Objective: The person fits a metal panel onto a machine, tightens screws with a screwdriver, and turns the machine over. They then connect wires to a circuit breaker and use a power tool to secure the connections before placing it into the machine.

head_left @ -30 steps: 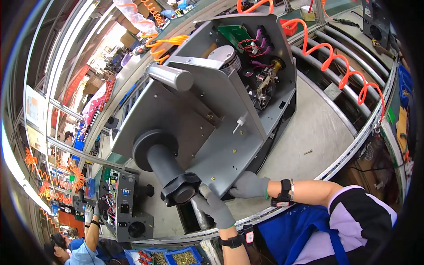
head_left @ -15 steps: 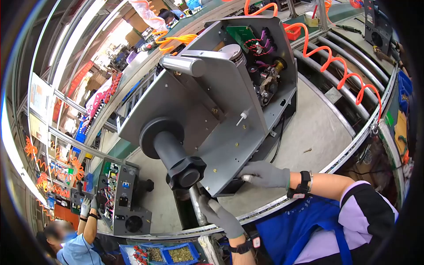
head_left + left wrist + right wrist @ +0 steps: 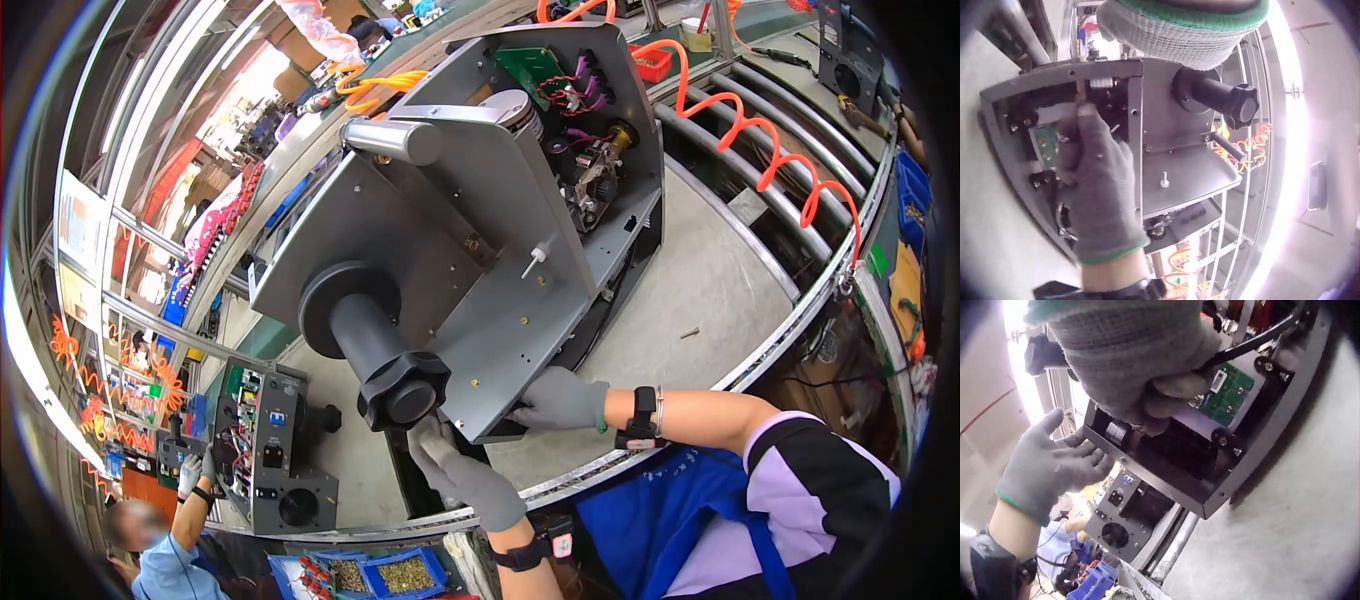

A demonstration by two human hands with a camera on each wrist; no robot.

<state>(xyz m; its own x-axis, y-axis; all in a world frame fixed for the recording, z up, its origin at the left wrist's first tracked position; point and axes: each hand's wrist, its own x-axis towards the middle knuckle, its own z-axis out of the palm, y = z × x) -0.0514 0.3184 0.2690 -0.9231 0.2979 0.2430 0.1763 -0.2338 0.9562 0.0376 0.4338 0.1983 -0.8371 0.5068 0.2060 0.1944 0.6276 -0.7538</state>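
Clearly, the head view shows a grey metal housing [image 3: 505, 345] on the worktable [image 3: 720, 270], in front of the person. I judge that much is done: the big knob [image 3: 402, 390] sits on its shaft, and a circuit board [image 3: 530, 72] and a drive mechanism [image 3: 598, 185] are mounted inside. But the compartment with these parts has no cover on the side toward us, so closing work seems left. A loose screw [image 3: 690, 333] lies on the table, though I cannot say where it belongs. The left hand [image 3: 460, 480] is just below the knob, and the right hand [image 3: 565, 402] is at the lower edge, its fingertips hidden.

The left wrist view gives what the head view hides: a framed opening with a small green board [image 3: 1049, 147] inside. The right hand reaches into it, but its grip is blurred.

The right wrist view shows the right fingers bent inside the frame, near a black cable [image 3: 1257, 342]; whether they pinch something, I cannot tell. Only here the left hand's fingers appear well, open and spread beside the frame.
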